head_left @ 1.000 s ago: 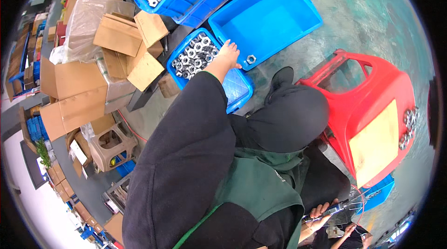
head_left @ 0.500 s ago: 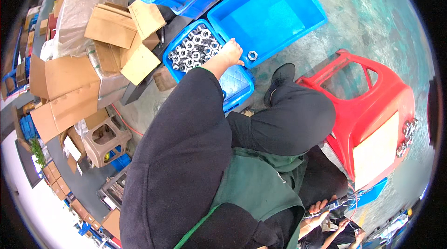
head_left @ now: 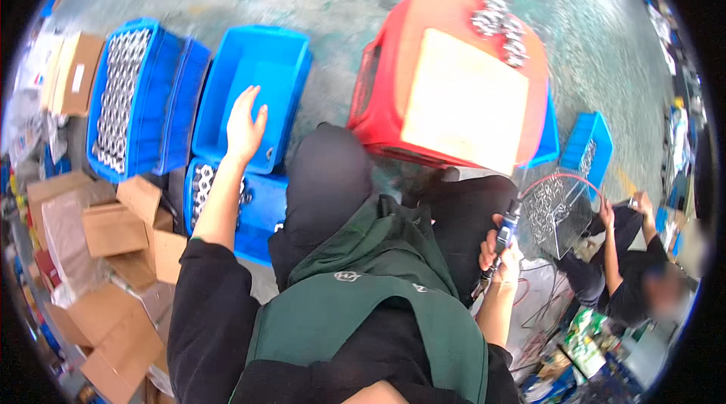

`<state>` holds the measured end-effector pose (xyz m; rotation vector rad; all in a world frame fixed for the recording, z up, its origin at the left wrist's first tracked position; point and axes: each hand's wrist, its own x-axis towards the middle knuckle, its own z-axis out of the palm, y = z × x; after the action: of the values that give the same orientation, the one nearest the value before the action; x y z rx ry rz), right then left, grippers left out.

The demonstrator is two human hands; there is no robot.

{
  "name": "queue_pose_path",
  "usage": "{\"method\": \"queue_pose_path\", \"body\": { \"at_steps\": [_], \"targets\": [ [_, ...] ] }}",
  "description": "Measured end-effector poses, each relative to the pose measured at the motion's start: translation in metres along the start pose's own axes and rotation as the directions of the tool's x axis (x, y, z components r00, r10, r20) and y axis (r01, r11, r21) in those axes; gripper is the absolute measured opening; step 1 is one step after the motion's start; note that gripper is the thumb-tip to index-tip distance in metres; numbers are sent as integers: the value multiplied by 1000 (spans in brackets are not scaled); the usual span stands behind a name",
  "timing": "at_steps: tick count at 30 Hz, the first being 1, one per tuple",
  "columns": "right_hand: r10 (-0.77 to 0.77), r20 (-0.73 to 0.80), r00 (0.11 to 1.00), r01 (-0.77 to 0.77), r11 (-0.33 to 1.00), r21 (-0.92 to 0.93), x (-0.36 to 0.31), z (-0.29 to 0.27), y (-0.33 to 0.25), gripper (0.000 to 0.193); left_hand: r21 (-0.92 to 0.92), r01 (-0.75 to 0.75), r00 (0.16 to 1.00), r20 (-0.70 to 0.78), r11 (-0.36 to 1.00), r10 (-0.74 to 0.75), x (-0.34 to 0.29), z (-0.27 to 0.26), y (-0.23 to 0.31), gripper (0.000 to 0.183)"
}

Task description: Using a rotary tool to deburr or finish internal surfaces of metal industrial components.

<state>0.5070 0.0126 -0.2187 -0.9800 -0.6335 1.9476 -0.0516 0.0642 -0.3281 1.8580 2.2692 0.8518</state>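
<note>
My left hand point(head_left: 246, 126) is above the near part of a blue bin point(head_left: 297, 75), fingers stretched out and thumb apart, holding nothing. One hex nut point(head_left: 269, 153) lies in that bin's near corner. Below my left forearm, a smaller blue bin point(head_left: 261, 234) holds several steel hex nuts point(head_left: 203, 186) at its left side. By my right thigh, my right hand point(head_left: 505, 260) is closed around a slim blue-and-black handheld tool point(head_left: 507, 229). A red plastic stool point(head_left: 378, 94) stands ahead, bearing a pale flat board point(head_left: 465, 98) and a cluster of nuts point(head_left: 501, 26).
Stacked blue crates point(head_left: 151, 113) full of nuts stand at the left. Open cardboard boxes point(head_left: 117, 336) crowd the lower left. At right are a wire basket point(head_left: 556, 215) of metal parts, a red hose point(head_left: 586, 177), another blue bin point(head_left: 597, 139) and a seated person point(head_left: 631, 268).
My view has swung toward the right. The left hand has left the edge of the nut bin and now hovers with fingers extended. My right hand still grips the tool.
</note>
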Motion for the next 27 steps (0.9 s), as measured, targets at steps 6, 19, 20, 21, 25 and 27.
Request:
{"method": "queue_pose_path", "body": {
  "at_steps": [6, 19, 20, 21, 25, 27],
  "targets": [
    [-38, -51, 998, 41, 997, 60, -6, -2, -3, 90, -247, -304, 953, -75, 920, 295, 104, -23, 197, 23],
    [12, -132, 991, -19, 998, -52, -25, -11, -8, 81, 246, -467, 883, 68, 850, 465, 189, 85, 334, 30],
    [-7, -175, 985, -10, 995, -97, -24, -4, -11, 83, 255, -471, 881, 74, 845, 468, 192, 86, 331, 30],
    [-28, -174, 984, 4, 991, -134, -23, 5, -17, 85, 210, -448, 892, 41, 869, 450, 194, 86, 327, 30],
    [-109, -130, 985, 63, 946, -317, -16, 15, -18, 83, -385, -109, 952, 224, 916, 207, 185, 58, 326, 29],
    [-90, -94, 991, 55, 944, -325, -11, 23, -26, 82, -787, 518, 811, 577, 334, 100, 170, 33, 323, 31]
  ]
}}
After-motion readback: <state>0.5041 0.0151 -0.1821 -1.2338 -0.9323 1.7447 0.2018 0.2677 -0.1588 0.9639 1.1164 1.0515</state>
